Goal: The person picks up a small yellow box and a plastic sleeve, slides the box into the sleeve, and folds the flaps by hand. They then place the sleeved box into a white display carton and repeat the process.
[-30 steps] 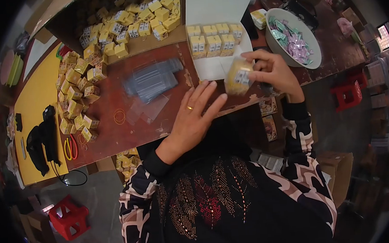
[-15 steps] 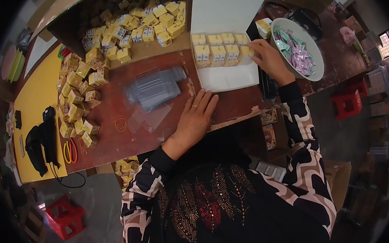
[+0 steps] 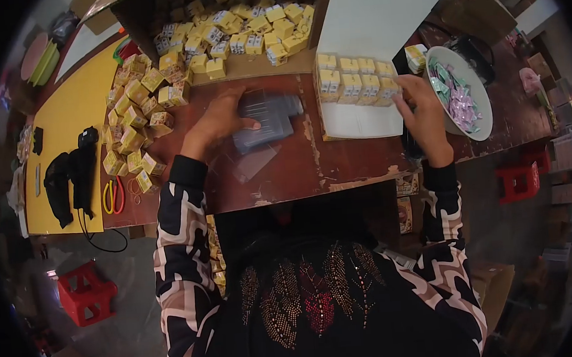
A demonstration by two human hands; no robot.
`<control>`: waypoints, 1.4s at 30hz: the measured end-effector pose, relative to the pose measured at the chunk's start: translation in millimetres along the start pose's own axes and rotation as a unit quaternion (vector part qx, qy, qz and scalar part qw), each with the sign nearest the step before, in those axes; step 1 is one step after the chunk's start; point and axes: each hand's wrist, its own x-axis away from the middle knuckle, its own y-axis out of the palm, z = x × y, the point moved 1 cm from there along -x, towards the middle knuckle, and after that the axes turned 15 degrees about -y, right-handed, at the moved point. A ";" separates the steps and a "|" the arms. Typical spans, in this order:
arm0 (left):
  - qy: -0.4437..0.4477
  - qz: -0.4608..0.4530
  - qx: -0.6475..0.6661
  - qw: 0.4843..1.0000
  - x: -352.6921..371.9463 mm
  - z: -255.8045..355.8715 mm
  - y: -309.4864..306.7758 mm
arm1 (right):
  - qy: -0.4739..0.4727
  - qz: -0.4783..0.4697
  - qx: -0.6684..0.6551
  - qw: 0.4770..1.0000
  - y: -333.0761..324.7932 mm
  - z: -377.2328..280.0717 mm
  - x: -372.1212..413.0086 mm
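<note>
My left hand (image 3: 219, 120) is at the left edge of a stack of clear plastic sleeves (image 3: 262, 120), fingers apart and slightly blurred, with nothing seen in it. My right hand (image 3: 422, 112) is at the right side of an open white box (image 3: 361, 121), thumb and fingers apart beside the end of two rows of small yellow-and-white boxes (image 3: 352, 81). The white lid (image 3: 377, 13) stands raised behind them.
A pile of yellow boxes (image 3: 135, 113) lies left; a large carton (image 3: 252, 68) holds many more. Pliers (image 3: 113, 196) lie by the yellow board (image 3: 64, 134). Right stands a bowl (image 3: 482, 108) of green and purple packets. Red stools (image 3: 87, 293) are below.
My left hand has moved from the table's front edge up and left to the plastic sleeves. My right hand has drawn back slightly from the small boxes. The view has shifted.
</note>
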 end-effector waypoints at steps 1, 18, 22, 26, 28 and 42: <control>0.011 -0.061 0.038 0.997 -7.9 -2.6 -1.1 | 0.002 -0.004 -0.056 0.998 -2.8 -13.8 -0.4; 0.065 0.218 0.040 0.973 29.9 17.0 10.9 | 0.066 0.017 -0.377 0.924 51.1 -114.3 5.6; 0.029 0.134 0.318 0.938 33.7 30.5 10.7 | 0.100 0.042 -0.450 0.886 62.6 -116.6 1.4; 0.056 0.071 0.326 0.941 56.8 58.6 -0.1 | 0.121 0.104 -0.543 0.824 50.3 -126.7 -6.9; 0.028 0.025 0.385 0.922 69.8 72.1 -0.7 | 0.118 0.123 -0.555 0.814 40.4 -127.0 -7.3; -0.028 -0.342 0.620 0.705 114.6 85.2 62.0 | -0.032 0.173 -0.381 0.907 24.5 -121.8 3.2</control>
